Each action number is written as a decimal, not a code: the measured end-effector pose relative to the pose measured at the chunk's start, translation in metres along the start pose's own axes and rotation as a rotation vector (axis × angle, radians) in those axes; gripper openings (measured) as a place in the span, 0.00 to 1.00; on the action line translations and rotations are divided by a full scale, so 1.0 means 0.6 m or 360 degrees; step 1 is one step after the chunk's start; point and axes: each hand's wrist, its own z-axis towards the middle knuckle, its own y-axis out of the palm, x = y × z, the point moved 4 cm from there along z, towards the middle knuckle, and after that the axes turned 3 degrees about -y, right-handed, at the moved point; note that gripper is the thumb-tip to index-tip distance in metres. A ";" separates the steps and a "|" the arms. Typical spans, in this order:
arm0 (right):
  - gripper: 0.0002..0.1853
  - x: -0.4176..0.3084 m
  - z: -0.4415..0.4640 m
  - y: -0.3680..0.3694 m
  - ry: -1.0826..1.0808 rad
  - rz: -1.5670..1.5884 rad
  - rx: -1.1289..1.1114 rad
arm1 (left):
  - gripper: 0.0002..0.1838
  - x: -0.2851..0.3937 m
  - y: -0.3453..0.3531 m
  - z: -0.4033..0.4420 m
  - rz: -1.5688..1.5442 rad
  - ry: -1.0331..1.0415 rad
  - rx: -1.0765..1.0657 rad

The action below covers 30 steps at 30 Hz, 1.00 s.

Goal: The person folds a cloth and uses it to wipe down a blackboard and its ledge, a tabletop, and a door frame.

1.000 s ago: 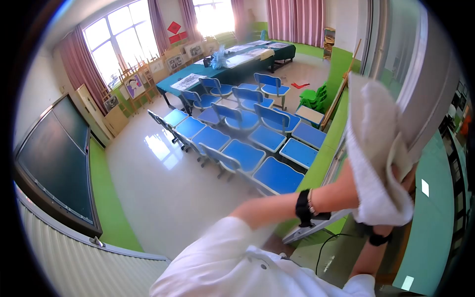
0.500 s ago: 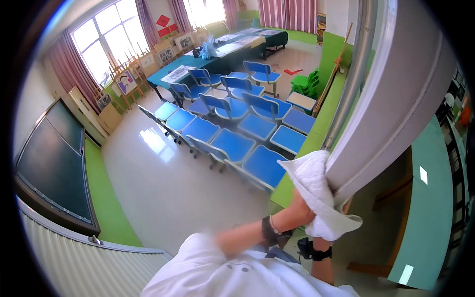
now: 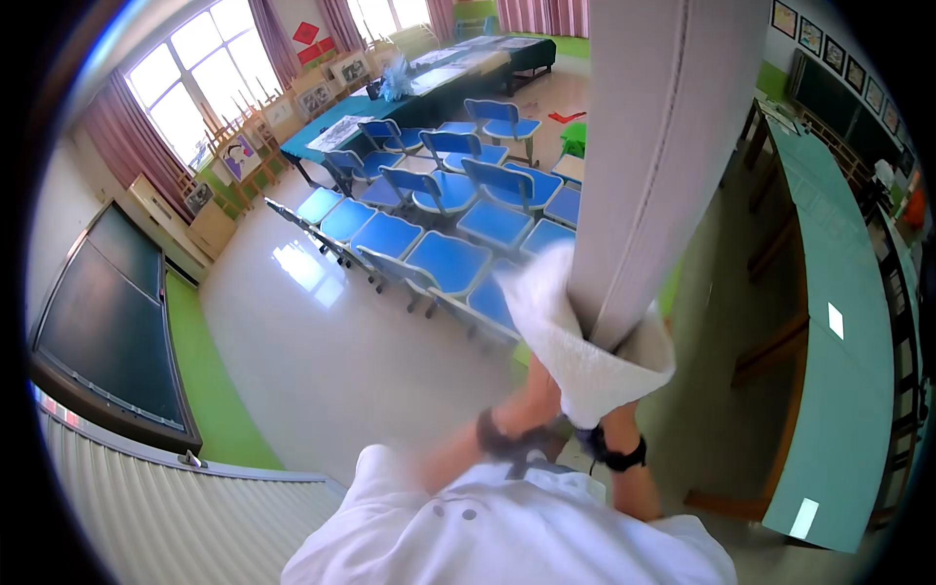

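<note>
A white towel (image 3: 595,366) is folded around the lower visible end of a pale upright post (image 3: 648,166), one side on its left and the other on its right. My left hand (image 3: 544,386) holds the towel from the left, its fingers hidden in the cloth. My right hand (image 3: 618,419) is under the towel's right part and mostly covered by it; it appears to grip the cloth. A dark band circles my left wrist, and a black strap with a small device sits on my right wrist.
Rows of blue chairs (image 3: 450,261) stand ahead, left of the post. Behind them is a long table with a dark green cloth (image 3: 322,142). A pale green table (image 3: 829,390) runs along the right. A dark board (image 3: 107,322) is at the left, above a ribbed white surface (image 3: 185,526).
My view has shifted, so the post stands more upright and further left. Both hands and the towel have moved left, and the towel now wraps both sides of the post.
</note>
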 end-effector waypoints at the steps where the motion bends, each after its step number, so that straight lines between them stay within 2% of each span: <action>1: 0.38 -0.016 0.012 -0.008 -0.0022 0.0001 -0.0003 | 0.23 0.027 -0.009 0.020 0.0058 0.0070 0.0001; 5: 0.35 -0.053 0.045 -0.027 -0.0058 0.0021 -0.0023 | 0.22 0.102 -0.031 0.076 0.0212 0.0251 0.0063; 8: 0.33 -0.032 0.040 -0.024 -0.0027 -0.0011 -0.0036 | 0.22 0.107 -0.022 0.075 0.0218 0.0243 0.0119; 14: 0.30 0.047 -0.032 0.009 0.0101 -0.0115 -0.0118 | 0.21 -0.001 0.018 0.021 0.0029 0.0040 0.0245; 18: 0.27 0.060 -0.029 0.040 0.0072 -0.0258 -0.0134 | 0.21 -0.061 0.009 -0.048 -0.0071 -0.0123 0.0428; 19: 0.26 0.060 -0.032 0.049 0.0061 -0.0296 -0.0131 | 0.21 -0.060 0.003 -0.062 0.0034 -0.0128 0.0447; 20: 0.26 0.053 -0.027 0.049 0.0039 -0.0366 -0.0120 | 0.23 -0.067 -0.002 -0.073 0.0088 -0.0337 0.0417; 22: 0.25 0.034 -0.030 0.044 -0.0016 -0.0522 -0.0051 | 0.24 -0.128 -0.008 -0.119 0.0957 0.0051 0.0297; 25: 0.23 -0.012 -0.022 0.019 -0.0156 -0.0803 0.0138 | 0.25 -0.096 -0.088 -0.130 0.0260 -0.0778 -0.0082; 28: 0.21 -0.070 -0.028 0.031 -0.0320 -0.1056 0.0322 | 0.25 -0.067 -0.172 -0.163 0.0250 -0.0786 0.0240; 30: 0.20 -0.102 -0.049 0.071 -0.0388 -0.1212 0.0406 | 0.22 -0.069 -0.243 -0.207 0.0403 -0.0460 0.0629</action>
